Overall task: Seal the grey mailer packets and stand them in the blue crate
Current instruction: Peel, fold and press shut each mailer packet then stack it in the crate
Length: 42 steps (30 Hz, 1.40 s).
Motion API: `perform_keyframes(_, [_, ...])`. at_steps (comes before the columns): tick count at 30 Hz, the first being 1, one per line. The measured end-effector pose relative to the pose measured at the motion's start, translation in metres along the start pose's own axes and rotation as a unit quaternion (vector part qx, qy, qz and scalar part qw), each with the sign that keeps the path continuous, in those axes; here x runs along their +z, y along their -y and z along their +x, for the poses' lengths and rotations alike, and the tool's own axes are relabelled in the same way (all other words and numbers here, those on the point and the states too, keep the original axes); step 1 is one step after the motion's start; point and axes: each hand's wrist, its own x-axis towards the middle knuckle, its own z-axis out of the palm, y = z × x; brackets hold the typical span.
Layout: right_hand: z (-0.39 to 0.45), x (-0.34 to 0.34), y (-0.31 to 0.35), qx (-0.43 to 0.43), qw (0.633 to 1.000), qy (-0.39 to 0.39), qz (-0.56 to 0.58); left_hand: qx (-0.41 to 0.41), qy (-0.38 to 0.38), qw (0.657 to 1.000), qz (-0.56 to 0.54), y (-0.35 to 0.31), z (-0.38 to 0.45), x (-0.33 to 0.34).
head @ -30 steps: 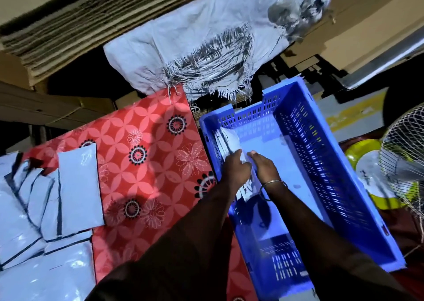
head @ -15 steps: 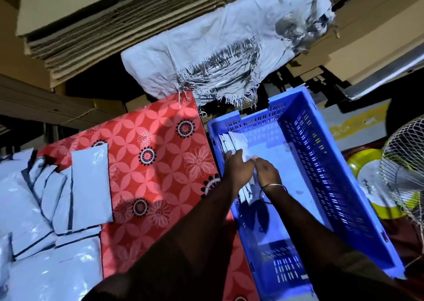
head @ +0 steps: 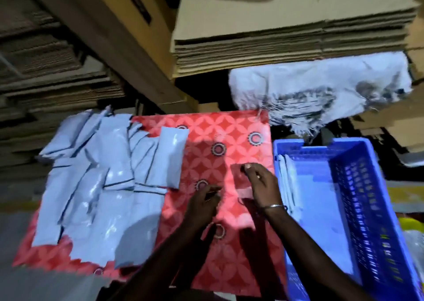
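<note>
- The worktop (head: 231, 126), under a red patterned cover, carries a loose overlapping heap of grey mailer packets (head: 96, 186) on its left half, touching one another.
- The blue crate (head: 358, 209) sits just beside the worktop's right edge; a few sealed packets (head: 286, 181) stand on edge against its near-left wall.
- The packets look light, thin and soft, with a glossy, probably slippery film; they would likely flop if lifted by 1 corner, so taking the nearest packet (head: 172, 158) along a long edge seems best.
- The right hand (head: 261, 186) hovers over the bare cover between heap and crate, fingers loosely curled, apparently pinching a thin transparent strip (head: 241, 181), though blur leaves this unsure.
- The left hand (head: 202, 202) hangs just beside it, fingers curled downward; whether it grips anything cannot be told.
</note>
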Motion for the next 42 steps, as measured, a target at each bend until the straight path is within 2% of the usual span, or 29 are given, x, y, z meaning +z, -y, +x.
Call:
perform_keyframes(3, [-0.016,0.06,0.014,-0.024,0.996,0.087,-0.025,-0.036,-0.069,0.996,-0.046,0.019,-0.022,-0.067])
perform_keyframes(6, [-0.038,0.126,0.025,-0.025,0.981,0.181,-0.062,-0.042,-0.13,0.99,-0.037,0.045,-0.047,-0.136])
perform_keyframes(10, [-0.06,0.185,0.022,0.01,0.962,0.261,-0.08,-0.048,-0.216,0.975,-0.024,0.068,-0.068,-0.188])
perform_keyframes(13, [-0.074,0.229,0.014,0.047,0.946,0.295,-0.123,-0.063,-0.24,0.968,0.022,0.09,-0.08,-0.223])
perform_keyframes(16, [-0.086,0.258,0.007,0.087,0.934,0.283,-0.201,-0.09,-0.242,0.966,0.029,0.112,-0.082,-0.245])
perform_keyframes(21, [-0.095,0.281,-0.004,0.099,0.943,0.226,-0.223,-0.075,-0.178,0.979,0.064,0.122,-0.072,-0.252])
perform_keyframes(25, [-0.102,0.293,-0.002,0.156,0.963,0.169,-0.143,-0.054,-0.11,0.985,0.119,0.126,-0.061,-0.248])
perform_keyframes(28, [-0.103,0.297,0.0,0.204,0.973,0.094,-0.054,-0.026,-0.091,0.99,0.106,0.128,-0.058,-0.246])
perform_keyframes(32, [-0.102,0.293,0.003,0.204,0.977,0.054,-0.019,-0.041,-0.077,0.993,0.078,0.127,-0.05,-0.247])
perform_keyframes(37, [-0.099,0.276,0.012,0.171,0.983,0.065,-0.019,-0.063,-0.039,0.995,0.063,0.123,-0.045,-0.234])
perform_keyframes(42, [-0.1,0.246,0.008,0.115,0.983,0.112,-0.088,-0.125,-0.009,0.99,-0.058,0.115,-0.05,-0.202])
